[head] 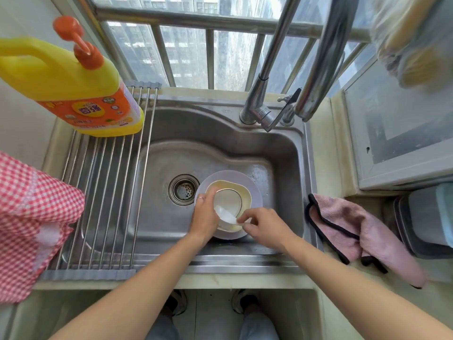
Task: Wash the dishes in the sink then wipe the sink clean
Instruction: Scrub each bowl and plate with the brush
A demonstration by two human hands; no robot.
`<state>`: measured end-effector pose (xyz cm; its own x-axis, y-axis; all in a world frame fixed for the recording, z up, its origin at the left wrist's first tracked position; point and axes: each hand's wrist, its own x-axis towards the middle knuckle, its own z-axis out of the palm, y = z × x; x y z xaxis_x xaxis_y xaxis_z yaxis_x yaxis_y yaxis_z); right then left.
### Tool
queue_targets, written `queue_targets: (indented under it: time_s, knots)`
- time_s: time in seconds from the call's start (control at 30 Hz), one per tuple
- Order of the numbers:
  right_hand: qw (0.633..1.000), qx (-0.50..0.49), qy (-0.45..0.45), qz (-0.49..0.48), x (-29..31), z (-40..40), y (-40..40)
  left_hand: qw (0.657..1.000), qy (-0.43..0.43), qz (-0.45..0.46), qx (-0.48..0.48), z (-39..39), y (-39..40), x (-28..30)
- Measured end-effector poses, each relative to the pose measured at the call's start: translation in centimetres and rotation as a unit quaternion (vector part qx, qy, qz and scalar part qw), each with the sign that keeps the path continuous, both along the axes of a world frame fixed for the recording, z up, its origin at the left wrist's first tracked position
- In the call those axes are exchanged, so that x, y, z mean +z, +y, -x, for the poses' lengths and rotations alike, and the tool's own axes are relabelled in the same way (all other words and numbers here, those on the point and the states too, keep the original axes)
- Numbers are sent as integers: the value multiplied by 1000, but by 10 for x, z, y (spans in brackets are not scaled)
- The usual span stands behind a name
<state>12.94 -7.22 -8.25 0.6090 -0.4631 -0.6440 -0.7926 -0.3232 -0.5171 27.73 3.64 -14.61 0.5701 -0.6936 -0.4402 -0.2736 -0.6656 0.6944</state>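
In the steel sink (220, 143) a pale purple plate (255, 185) lies right of the drain (183, 190). A cream bowl (245, 192) sits on the plate, with a smaller white bowl (229, 201) inside it. My left hand (204, 217) grips the left rim of the stacked bowls. My right hand (262, 225) pinches the handle of a white spoon (226, 214) that lies across the bowls' near edge.
A yellow detergent bottle (73, 77) stands on the roll-up drying rack (105, 192) over the sink's left part. A red checked cloth (29, 222) hangs at left. A pink rag (355, 231) lies on the right counter. Two faucets (269, 94) rise behind the sink.
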Motion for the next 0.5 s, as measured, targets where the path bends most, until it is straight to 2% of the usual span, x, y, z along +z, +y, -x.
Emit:
queue_targets:
  time_s: [0.03, 0.1, 0.17, 0.2, 0.23, 0.33, 0.4, 0.43, 0.5]
  knots:
    - [1000, 22, 3, 12, 1, 0, -5, 999, -24, -18, -35, -5, -3, -2]
    - [979, 144, 22, 143, 2, -1, -14, 985, -81, -61, -141, -16, -14, -3]
    - [914, 250, -10, 319, -1, -1, -13, 958, -129, -121, -226, -25, -32, 4]
    - [885, 296, -21, 360, -1, 1, -10, 944, -143, -146, -261, -27, -40, 9]
    - [876, 306, -14, 372, -3, 3, -5, 931, -148, -163, -292, -30, -47, 12]
    - [904, 263, 19, 335, -8, 10, 8, 912, -156, -180, -333, -36, -54, 21]
    - [953, 150, 19, 262, -4, 10, 4, 922, -176, -165, -303, -38, -45, 23]
    - [978, 94, 41, 181, -1, 10, -2, 928, -188, -152, -283, -37, -39, 24]
    - [991, 57, 46, 110, 4, 12, -13, 935, -215, -106, -259, -35, -22, 27]
